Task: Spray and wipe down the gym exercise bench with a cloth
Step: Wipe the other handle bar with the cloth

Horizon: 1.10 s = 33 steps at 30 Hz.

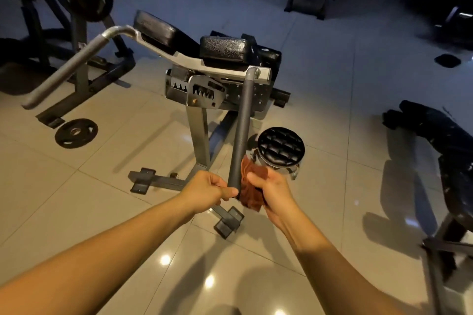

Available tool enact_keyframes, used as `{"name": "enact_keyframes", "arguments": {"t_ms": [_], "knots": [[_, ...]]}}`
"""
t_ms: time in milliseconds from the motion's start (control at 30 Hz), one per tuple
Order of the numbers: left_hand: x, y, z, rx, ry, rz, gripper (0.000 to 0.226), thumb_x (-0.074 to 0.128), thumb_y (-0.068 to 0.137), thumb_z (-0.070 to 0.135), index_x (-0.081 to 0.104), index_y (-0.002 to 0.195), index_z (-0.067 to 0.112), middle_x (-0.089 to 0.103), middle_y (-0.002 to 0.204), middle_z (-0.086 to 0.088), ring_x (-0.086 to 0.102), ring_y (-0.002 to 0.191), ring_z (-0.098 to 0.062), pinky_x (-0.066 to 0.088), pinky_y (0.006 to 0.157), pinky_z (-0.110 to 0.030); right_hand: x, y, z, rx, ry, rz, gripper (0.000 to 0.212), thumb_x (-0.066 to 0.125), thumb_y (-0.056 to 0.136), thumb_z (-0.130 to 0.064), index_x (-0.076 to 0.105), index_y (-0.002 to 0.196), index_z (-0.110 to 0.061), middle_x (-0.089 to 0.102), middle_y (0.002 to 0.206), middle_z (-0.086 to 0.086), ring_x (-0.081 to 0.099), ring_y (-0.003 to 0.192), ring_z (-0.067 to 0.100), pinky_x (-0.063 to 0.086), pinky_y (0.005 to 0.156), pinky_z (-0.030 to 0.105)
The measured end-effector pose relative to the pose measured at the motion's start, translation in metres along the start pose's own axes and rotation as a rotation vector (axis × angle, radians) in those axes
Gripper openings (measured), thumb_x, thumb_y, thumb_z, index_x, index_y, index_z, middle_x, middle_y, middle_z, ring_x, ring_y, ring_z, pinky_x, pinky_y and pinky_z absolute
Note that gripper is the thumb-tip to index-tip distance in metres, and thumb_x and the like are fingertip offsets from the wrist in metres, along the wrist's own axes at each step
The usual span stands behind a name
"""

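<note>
From my seat I see my left hand [210, 188] curled round the free end of the grey handle bar [242, 130], and my right hand [268, 189] gripping the brown cloth [252, 194], which is bunched against the right side of that same end. The bar runs up to the exercise bench [225, 50] with its black pads. Just right of the bar stands a round black stool [281, 144], close enough to crowd that side. To the left there is open tile floor [128, 199] (glossy, with lamp glare), reaching as far as a loose weight plate [76, 133] and the second handle [69, 69]. Another black bench [435, 140] lies well apart at the right edge. The room is dim
</note>
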<state>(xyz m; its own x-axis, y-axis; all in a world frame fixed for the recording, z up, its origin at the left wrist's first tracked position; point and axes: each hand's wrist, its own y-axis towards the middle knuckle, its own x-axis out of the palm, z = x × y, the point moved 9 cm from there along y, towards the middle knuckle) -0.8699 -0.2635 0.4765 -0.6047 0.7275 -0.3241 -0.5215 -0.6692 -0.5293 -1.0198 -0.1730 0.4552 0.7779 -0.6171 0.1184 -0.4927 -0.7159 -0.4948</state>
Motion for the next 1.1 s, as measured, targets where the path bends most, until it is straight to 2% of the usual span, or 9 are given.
{"name": "enact_keyframes", "arguments": {"t_ms": [67,200,300,367,433,567,800,933,1100], "knots": [[0.001,-0.002,0.001,-0.014,-0.03,-0.001,0.026,0.084,0.084,0.024,0.074,0.079,0.001,0.068,0.065,-0.001,0.062,0.073,-0.018,0.053,0.072,-0.031,-0.005,-0.018,-0.009,0.015,-0.101,-0.017,0.013,0.071,0.091,-0.002,0.071,0.103,-0.006,0.077,0.101,0.018,0.073,0.1,0.04,0.058,0.092,0.056],[0.001,-0.004,-0.001,-0.058,-0.073,-0.018,0.025,0.083,0.086,0.021,0.071,0.084,0.0,0.058,0.072,-0.01,0.057,0.073,-0.021,0.052,0.074,-0.028,0.007,-0.005,-0.132,-0.404,-0.374,0.174,0.013,0.068,0.093,-0.005,0.065,0.105,-0.009,0.069,0.095,0.003,0.066,0.081,0.01,0.051,0.061,0.013],[0.003,-0.005,-0.005,-0.098,-0.118,-0.029,0.027,0.081,0.088,0.021,0.073,0.095,-0.004,0.065,0.077,-0.008,0.059,0.073,-0.018,0.052,0.068,-0.025,0.052,0.028,-0.187,-0.671,-0.838,0.175,0.008,0.064,0.093,-0.013,0.065,0.096,-0.02,0.065,0.095,-0.003,0.062,0.086,0.013,0.054,0.074,0.024],[0.003,-0.01,-0.01,-0.148,-0.172,-0.034,0.021,0.078,0.09,0.018,0.075,0.101,0.001,0.07,0.086,-0.01,0.061,0.071,-0.014,0.049,0.057,-0.019,0.063,0.039,-0.174,-0.664,-1.042,0.148,0.016,0.062,0.092,-0.011,0.065,0.093,-0.026,0.065,0.104,-0.002,0.063,0.097,0.019,0.056,0.084,0.04],[0.004,-0.015,-0.015,-0.198,-0.252,-0.073,0.015,0.072,0.094,0.01,0.076,0.106,0.004,0.072,0.095,-0.018,0.063,0.073,-0.015,0.051,0.052,-0.017,0.066,0.024,-0.155,-0.686,-1.099,0.091,0.026,0.061,0.094,-0.009,0.063,0.09,-0.035,0.065,0.107,-0.004,0.063,0.103,0.018,0.055,0.089,0.038],[-0.002,-0.026,-0.019,-0.267,-0.309,-0.102,0.019,0.067,0.094,0.006,0.077,0.111,0.005,0.072,0.112,-0.022,0.065,0.094,-0.027,0.053,0.07,-0.027,0.075,-0.011,-0.117,-0.659,-1.207,-0.087,0.024,0.06,0.098,-0.01,0.073,0.103,-0.03,0.059,0.11,-0.008,0.057,0.107,0.013,0.049,0.097,0.031],[-0.027,-0.038,-0.038,-0.311,-0.352,-0.029,0.013,0.069,0.097,0.012,0.074,0.109,0.014,0.074,0.107,-0.01,0.07,0.101,-0.025,0.052,0.067,-0.027,0.079,-0.042,-0.069,-0.512,-1.341,-0.211,0.022,0.052,0.1,-0.015,0.066,0.116,-0.022,0.049,0.106,-0.006,0.049,0.098,0.012,0.045,0.092,0.028],[-0.027,-0.036,-0.027,-0.333,-0.368,0.005,0.021,0.064,0.097,0.001,0.074,0.115,0.007,0.073,0.111,-0.012,0.068,0.101,-0.024,0.054,0.07,-0.027,0.065,-0.076,-0.023,-0.477,-1.386,-0.385,0.017,0.057,0.097,-0.014,0.071,0.106,-0.014,0.061,0.104,0.005,0.062,0.095,0.024,0.05,0.082,0.03],[-0.022,-0.039,-0.009,-0.296,-0.362,0.001,0.027,0.057,0.095,-0.004,0.074,0.113,0.007,0.072,0.112,-0.011,0.065,0.103,-0.024,0.054,0.078,-0.029,-0.022,-0.085,-0.026,-0.237,-0.964,-0.105,0.009,0.067,0.095,-0.017,0.068,0.096,-0.025,0.068,0.094,-0.003,0.071,0.083,0.016,0.062,0.075,0.042]]}}
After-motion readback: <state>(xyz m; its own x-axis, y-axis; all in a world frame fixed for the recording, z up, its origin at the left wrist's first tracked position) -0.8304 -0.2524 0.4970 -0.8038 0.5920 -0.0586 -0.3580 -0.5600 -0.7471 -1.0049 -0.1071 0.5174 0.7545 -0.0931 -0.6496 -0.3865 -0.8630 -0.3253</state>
